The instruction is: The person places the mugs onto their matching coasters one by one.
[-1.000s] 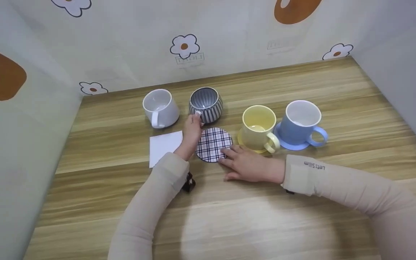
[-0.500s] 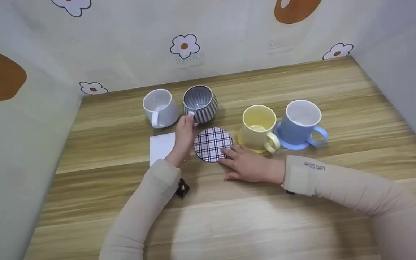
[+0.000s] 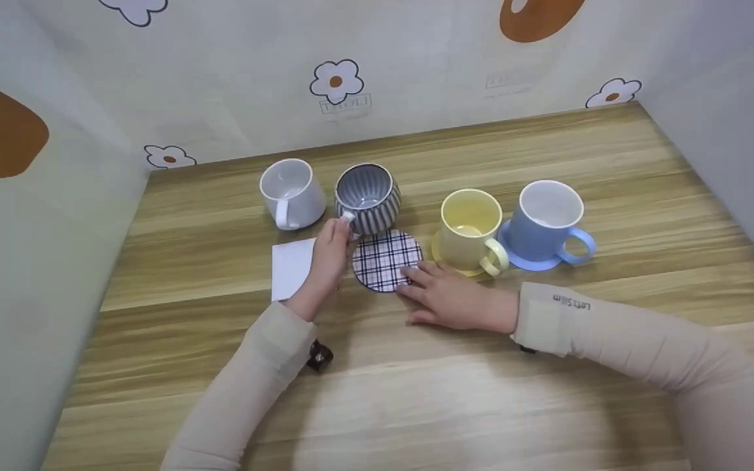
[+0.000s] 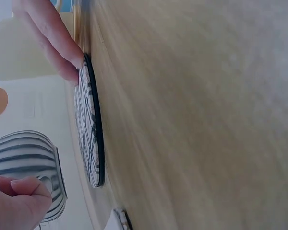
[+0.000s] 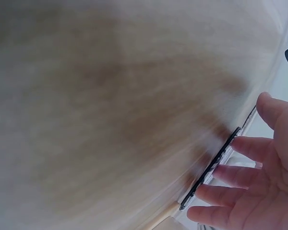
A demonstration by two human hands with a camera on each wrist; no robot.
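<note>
My left hand (image 3: 326, 258) pinches the handle of a round grey-and-white striped mug (image 3: 380, 214), behind the round plaid coaster (image 3: 383, 261). In the left wrist view the striped mug (image 4: 26, 155) hangs clear of the table, its opening tilted. My right hand (image 3: 449, 297) has its fingers spread, with fingertips resting on the coaster's right edge. Seen from the right wrist, the extended fingers of that hand (image 5: 254, 187) reach the dark edge of the coaster (image 5: 206, 175).
A white mug (image 3: 305, 203) stands at the back left, behind a white square coaster (image 3: 288, 268) partly hidden by my left hand. To the right, a yellow mug (image 3: 465, 242) and a blue mug (image 3: 540, 232) stand on matching coasters. Patterned wall behind.
The striped mug first shifted left, then came forward and slightly right, towards the plaid coaster. My left forearm has swung left and back. My right hand stays put.
</note>
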